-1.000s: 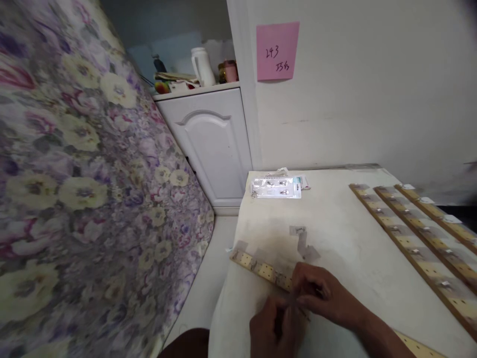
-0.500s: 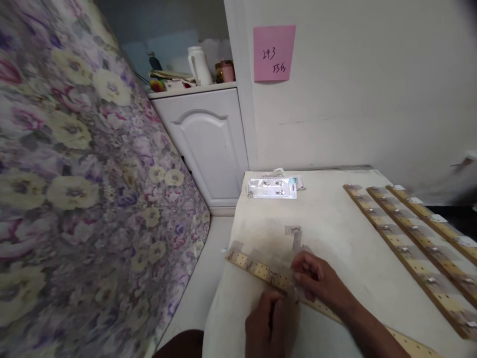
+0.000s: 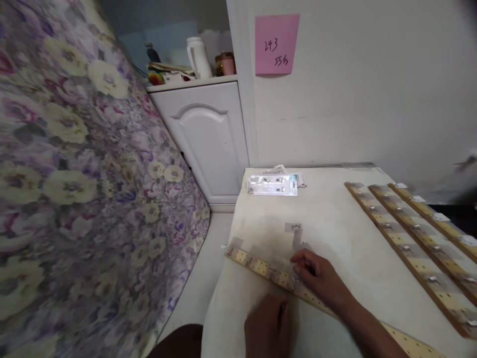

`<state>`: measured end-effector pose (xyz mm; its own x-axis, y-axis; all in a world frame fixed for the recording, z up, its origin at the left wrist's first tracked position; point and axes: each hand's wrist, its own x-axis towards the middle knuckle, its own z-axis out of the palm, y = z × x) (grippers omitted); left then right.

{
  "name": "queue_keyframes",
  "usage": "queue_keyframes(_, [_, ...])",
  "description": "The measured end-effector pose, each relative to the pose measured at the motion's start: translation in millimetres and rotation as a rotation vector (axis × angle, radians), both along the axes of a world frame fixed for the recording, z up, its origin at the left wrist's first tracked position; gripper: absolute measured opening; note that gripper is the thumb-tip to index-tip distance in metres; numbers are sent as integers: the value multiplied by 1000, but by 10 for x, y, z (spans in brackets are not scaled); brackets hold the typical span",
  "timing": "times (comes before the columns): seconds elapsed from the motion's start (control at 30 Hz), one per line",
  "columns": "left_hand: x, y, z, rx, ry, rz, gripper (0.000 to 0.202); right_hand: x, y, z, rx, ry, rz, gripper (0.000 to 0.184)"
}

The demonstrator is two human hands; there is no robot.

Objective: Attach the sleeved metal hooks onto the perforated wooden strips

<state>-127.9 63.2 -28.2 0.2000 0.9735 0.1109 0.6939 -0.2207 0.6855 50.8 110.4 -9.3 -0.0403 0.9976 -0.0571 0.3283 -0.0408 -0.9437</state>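
Observation:
A long wooden strip with rows of small holes [image 3: 261,268] lies slantwise across the near part of the table. Clear plastic pieces with small metal parts [image 3: 274,274] sit along its left half. My right hand [image 3: 322,278] is over the strip's middle, thumb and fingers bent together beside a clear plastic piece [image 3: 294,284]; whatever is between the fingertips is too small to make out. Just on the near side of the strip, my left hand [image 3: 266,325] is closed and blurred, its fingertips hidden. Beyond my right hand lie a small clear packet with a metal piece [image 3: 294,226] and crumpled clear film [image 3: 297,241].
Blister packs [image 3: 274,184] lie at the table's back left. Several similar wooden strips [image 3: 400,243] with clear pieces on them stretch along the right side. A floral curtain [image 3: 93,174] hangs at left, beside a white cabinet [image 3: 208,139]. A pink note [image 3: 276,44] is on the wall.
My left hand has turned slightly and shifted a little right, its fingers tucked further under. My right hand stays near the same spot on the strip. The view has tilted slightly.

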Motion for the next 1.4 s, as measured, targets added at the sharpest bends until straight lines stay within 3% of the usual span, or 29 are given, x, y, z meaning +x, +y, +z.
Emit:
queue_keyframes(0.13, [11, -20, -66, 98, 71, -65, 24, 12, 8, -18, -2, -16, 8, 12])
queue_keyframes(0.43, [23, -53, -106, 245, 169, -75, 32, 12, 20, -7, -3, -42, 12, 11])
queue_keyframes(0.77, [46, -58, -35, 64, 295, -82, 42, 17, 33, -43, 1, -78, 15, 11])
queue_keyframes(0.97, [58, -46, 12, 27, 360, -99, 48, 29, 37, -70, -16, -87, 14, 12])
queue_keyframes(1.4, [65, -43, -37, 16, 441, -115, 52, 32, 33, -57, 18, -144, 5, 10])
